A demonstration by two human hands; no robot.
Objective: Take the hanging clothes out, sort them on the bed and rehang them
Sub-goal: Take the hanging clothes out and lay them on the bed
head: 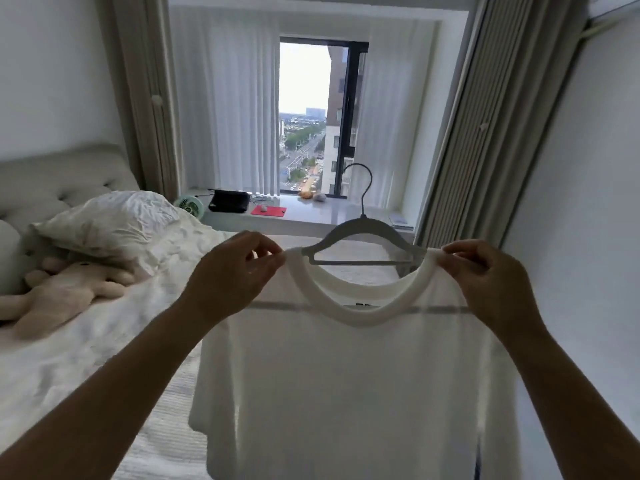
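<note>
Only the head view to go on, looking down over both arms toward the window.

The white crew-neck t-shirt (346, 375) is held up in the air, just to the right of the white-quilted bed (104, 341) and hanging past its edge. The left hand (235, 275) pinches the shoulder seam at the left side of the collar between thumb and fingertips, other fingers curled in. The right hand (485, 275) does the same on the right side of the collar. Nothing else is in either hand.

A grey slim hanger with a dark metal hook (363, 244) sits inside the neck opening, its shoulders going under the fabric, and its lower bar shows as a faint grey line through the shirt. So the shirt looks to be on the hanger, or very nearly.

Progress-wise, my guess is this is the rehang stage for this piece: it looks like the shoulders are being squared up on the hanger. No other clothes show on the bed from here, just a crumpled white pillow (110, 220) and a beige plush toy (65, 292) over by the headboard end. The wardrobe rail isn't in view, so I can't tell how many are back up. This one isn't hung yet.
</note>
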